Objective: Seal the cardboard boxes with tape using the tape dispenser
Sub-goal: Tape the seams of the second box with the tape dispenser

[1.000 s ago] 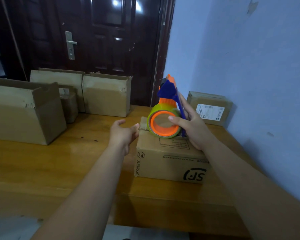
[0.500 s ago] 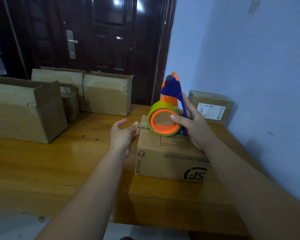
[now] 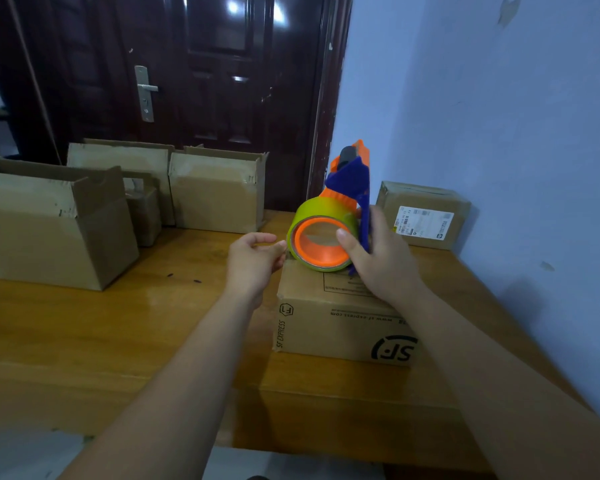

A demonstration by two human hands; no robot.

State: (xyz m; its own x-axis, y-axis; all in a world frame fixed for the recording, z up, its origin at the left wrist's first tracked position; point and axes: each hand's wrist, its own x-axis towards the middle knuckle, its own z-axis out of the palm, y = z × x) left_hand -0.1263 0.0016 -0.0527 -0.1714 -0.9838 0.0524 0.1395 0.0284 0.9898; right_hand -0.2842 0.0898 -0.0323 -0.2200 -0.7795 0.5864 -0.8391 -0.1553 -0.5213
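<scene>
The right grip (image 3: pixel 385 268) clasps the orange-and-blue tape dispenser (image 3: pixel 349 183), thumb across the orange core of its yellow-green tape roll (image 3: pixel 317 209). The roll is at the far top edge of the SF Express cardboard box (image 3: pixel 333 327) on the wooden worktop (image 3: pixel 118 323). The left grip (image 3: pixel 253 261) is released, fingers loosely curled, just beside the roll. A labelled box (image 3: pixel 423 216) stands by the wall, and open boxes (image 3: pixel 49 226) stand far left.

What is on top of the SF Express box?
The tape dispenser, gripped by the right hand, at its far edge. A printed frame shows partly; the rest is covered.
</scene>
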